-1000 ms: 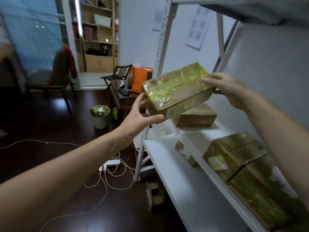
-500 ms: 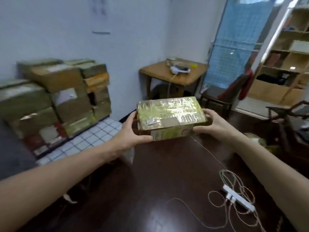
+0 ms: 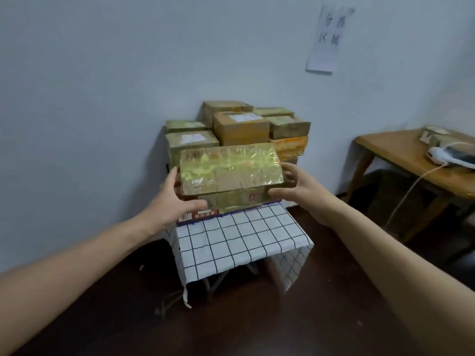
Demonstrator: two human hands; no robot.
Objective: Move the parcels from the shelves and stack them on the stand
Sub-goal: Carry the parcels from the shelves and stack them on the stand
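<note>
A tape-wrapped cardboard parcel point(image 3: 228, 173) with a shiny yellowish top is held between both hands. My left hand point(image 3: 172, 201) grips its left end, thumb under the front edge. My right hand point(image 3: 295, 194) grips its right end. The parcel hovers over the front of the stand point(image 3: 241, 242), which is draped in a white cloth with a dark grid. Several stacked parcels point(image 3: 241, 129) fill the stand's back half against the wall. The held parcel hides the front row beneath it, except for a box edge with a barcode.
A wooden table point(image 3: 401, 152) stands to the right with a white device and cable on it. A paper notice point(image 3: 326, 39) hangs on the wall. Dark wooden floor point(image 3: 257, 325) surrounds the stand.
I turned from the shelf to the stand, carrying the parcel in both hands. The stand, off to the left half a second ago, now lies straight ahead beneath the parcel.
</note>
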